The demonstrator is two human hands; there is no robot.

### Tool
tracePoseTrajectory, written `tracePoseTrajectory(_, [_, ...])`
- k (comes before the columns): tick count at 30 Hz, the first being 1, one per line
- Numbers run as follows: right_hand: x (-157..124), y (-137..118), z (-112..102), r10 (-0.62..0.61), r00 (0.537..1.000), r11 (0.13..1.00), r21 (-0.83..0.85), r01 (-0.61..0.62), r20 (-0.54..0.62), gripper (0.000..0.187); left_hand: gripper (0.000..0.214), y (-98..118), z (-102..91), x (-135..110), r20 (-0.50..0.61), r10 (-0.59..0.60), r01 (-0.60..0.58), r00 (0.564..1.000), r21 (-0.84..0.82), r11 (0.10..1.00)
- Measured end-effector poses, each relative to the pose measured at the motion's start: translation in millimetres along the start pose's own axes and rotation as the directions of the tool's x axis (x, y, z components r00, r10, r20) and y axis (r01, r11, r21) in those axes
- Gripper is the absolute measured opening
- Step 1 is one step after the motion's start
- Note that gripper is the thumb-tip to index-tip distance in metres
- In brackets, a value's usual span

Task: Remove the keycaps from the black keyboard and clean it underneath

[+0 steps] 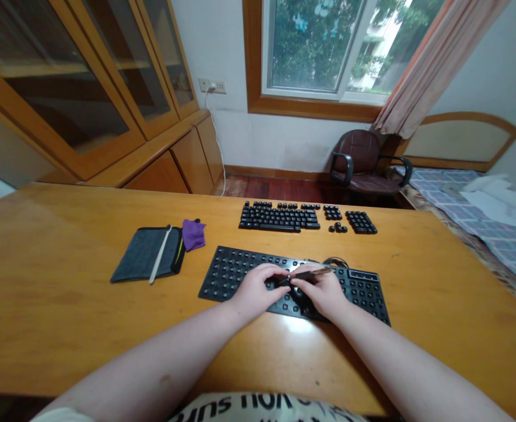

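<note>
A black keyboard base [233,274] with its keycaps taken off lies on the wooden table in front of me. Both hands rest over its middle. My left hand [258,288] is closed, its fingertips pinching something small and dark that I cannot make out. My right hand [324,289] is closed on a thin brown-handled tool [313,274] that points left toward the left fingertips. The removed black keycaps [279,218] are laid out in keyboard order farther back on the table, with the number-pad caps [361,223] to their right.
A dark grey cloth pouch [146,255] with a white stick [160,255] on it lies to the left, beside a purple cloth [193,234]. A brown office chair [363,163] stands beyond the table [64,281]. Wooden cabinets line the left wall; a bed is at right.
</note>
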State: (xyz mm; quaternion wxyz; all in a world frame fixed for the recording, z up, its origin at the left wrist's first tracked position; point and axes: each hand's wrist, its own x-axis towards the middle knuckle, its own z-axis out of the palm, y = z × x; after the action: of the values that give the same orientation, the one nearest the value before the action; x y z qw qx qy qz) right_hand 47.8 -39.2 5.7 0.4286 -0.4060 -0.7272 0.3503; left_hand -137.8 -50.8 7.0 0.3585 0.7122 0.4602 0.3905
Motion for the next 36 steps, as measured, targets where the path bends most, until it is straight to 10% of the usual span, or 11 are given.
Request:
tracePoseTrajectory(12, [-1, -5, 0, -0.110, 0.993, 0.992, 0.068, 0.107, 0.043, 0.009, 0.024, 0, 0.8, -1, 0.024, 0.026, -0.027, 0.999, 0.032, 0.999])
tracePoseTrajectory(21, [-3, 5, -4, -0.125, 0.986, 0.992, 0.033, 0.122, 0.112, 0.009, 0.014, -7, -3.0, 4, 0.156, -0.144, 0.178, 0.977, -0.233, 0.956])
tracePoseTrajectory(30, [-5, -4, -4, -0.118, 0.938, 0.992, -0.009, 0.128, 0.325, 0.014, 0.017, -15, -2.2, 7, 0.023, -0.251, 0.224, 0.968, -0.537, 0.814])
tracePoseTrajectory(36, [-11, 2, -9, 0.004, 0.974, 0.997, 0.070, -0.020, 0.226, 0.020, 0.026, -18, -1.5, 7, 0.050, -0.269, 0.245, 0.962, -0.593, 0.767])
